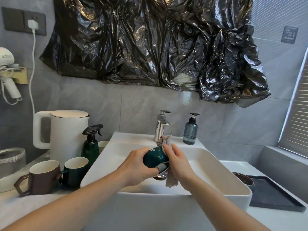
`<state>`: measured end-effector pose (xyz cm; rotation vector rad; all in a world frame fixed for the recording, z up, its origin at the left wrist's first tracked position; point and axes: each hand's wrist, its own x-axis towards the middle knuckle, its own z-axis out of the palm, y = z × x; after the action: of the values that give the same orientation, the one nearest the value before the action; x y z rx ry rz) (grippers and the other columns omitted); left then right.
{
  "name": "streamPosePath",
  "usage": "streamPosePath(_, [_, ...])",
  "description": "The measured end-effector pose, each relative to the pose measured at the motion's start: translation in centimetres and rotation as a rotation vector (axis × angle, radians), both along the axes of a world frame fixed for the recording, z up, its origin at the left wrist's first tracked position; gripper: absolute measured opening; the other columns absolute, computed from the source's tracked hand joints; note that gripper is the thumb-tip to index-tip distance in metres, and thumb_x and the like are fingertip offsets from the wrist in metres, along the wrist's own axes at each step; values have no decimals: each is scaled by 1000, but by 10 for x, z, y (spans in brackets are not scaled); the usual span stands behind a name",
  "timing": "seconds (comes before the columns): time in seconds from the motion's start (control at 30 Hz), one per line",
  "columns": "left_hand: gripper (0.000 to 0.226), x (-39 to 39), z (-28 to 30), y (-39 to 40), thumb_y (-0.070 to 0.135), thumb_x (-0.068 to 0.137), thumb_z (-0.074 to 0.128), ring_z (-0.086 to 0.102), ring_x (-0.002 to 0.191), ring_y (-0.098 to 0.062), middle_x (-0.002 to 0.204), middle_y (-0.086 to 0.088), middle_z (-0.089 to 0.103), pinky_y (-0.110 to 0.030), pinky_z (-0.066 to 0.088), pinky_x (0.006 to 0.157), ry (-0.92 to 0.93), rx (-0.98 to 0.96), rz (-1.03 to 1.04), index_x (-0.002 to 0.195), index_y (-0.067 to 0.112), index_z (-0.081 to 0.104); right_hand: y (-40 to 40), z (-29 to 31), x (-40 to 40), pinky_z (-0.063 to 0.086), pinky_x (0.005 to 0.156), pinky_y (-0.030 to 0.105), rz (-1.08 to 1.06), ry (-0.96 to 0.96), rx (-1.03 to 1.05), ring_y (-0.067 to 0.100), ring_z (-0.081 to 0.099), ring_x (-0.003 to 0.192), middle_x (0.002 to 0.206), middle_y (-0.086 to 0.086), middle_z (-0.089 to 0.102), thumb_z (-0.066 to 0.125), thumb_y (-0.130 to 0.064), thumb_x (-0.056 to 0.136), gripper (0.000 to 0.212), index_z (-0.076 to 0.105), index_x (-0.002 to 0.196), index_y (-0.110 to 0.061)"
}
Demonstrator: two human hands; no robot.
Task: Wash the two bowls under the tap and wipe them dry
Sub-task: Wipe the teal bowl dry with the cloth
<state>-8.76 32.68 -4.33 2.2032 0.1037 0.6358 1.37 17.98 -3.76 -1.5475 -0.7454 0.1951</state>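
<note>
One green bowl (155, 158) over our white sink (216, 165), gripped in our left hand (136, 165), our right hand (177, 161) pinching one cloth (166, 142) against it, one brown bowl (244, 180) on one dark tray (273, 195), two mugs (45, 176) left of the sink.

Grey tiled wall (136, 104) all around, with a big crinkly black plastic sheet (150, 40) taped up high above the hands. Dark socket plate (23, 20) sits far up-left, slatted window blind (296, 117) way off right letting daylight in. White countertop (20, 209) runs below-left.
</note>
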Motion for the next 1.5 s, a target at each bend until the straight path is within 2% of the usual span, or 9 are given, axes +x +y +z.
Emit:
streamPosePath(0.4, [52,1,3,6,41,66,99,66,101,-4,99,16,75,-16,51,82,-122,-104,140,104,31,65,1,2,7,58,89,65,25,304,131,42,73,105,108,17,77,45,-35,110,30,66,119,-16])
streamPosePath(0.6, [49,4,0,0,64,67,87,69,83,-8,89,18,73,-32,60,73,-64,112,200,99,36,64,4,-3,0,60,82,39,-61,-21,22,18,72,89,99,6,76,46,-31,110,22,66,109,-22])
streamPosePath(0.7, [45,3,1,-1,62,69,81,68,84,-14,89,15,73,-36,58,75,-19,224,269,101,36,63,2,-3,-14,50,57,19,41,-210,-29,12,59,69,91,3,70,51,-18,108,15,65,110,-23])
streamPosePath(0.83, [38,2,2,0,52,68,80,70,84,-13,88,15,75,-36,60,75,-12,195,262,100,37,67,3,-4,-18,47,50,21,82,-330,-120,15,58,64,96,7,71,51,-21,107,16,63,113,-31])
streamPosePath(0.97, [35,0,0,0,43,69,87,65,75,-14,80,12,69,-35,57,67,-49,226,259,90,31,63,7,-7,-4,51,70,21,-73,-247,-221,17,67,92,103,-1,72,38,-35,111,27,62,113,-25])
streamPosePath(1.07, [34,2,-1,1,41,67,87,66,76,-13,81,11,70,-36,57,67,-50,205,237,91,30,64,3,-6,-5,48,61,9,-49,-204,-220,15,64,91,105,3,71,38,-32,111,27,61,111,-18])
streamPosePath(1.23, [22,4,4,-1,37,74,71,69,85,-18,85,9,69,-28,49,70,-26,323,226,94,28,68,5,-8,-17,53,74,20,50,-545,-209,3,66,91,107,-14,71,53,-25,104,20,58,121,-36])
streamPosePath(1.33, [30,3,0,2,31,68,86,67,77,-13,82,10,71,-34,56,65,-74,157,195,91,28,68,6,-5,-9,50,62,15,0,-308,-201,6,65,79,104,-3,71,41,-34,110,19,58,118,-30])
streamPosePath(1.5, [39,1,-3,2,27,68,92,67,81,-11,86,11,71,-37,60,69,-112,155,116,98,29,68,9,-13,4,52,99,40,1,-90,-198,18,67,110,114,-1,72,31,-45,111,36,62,122,-28])
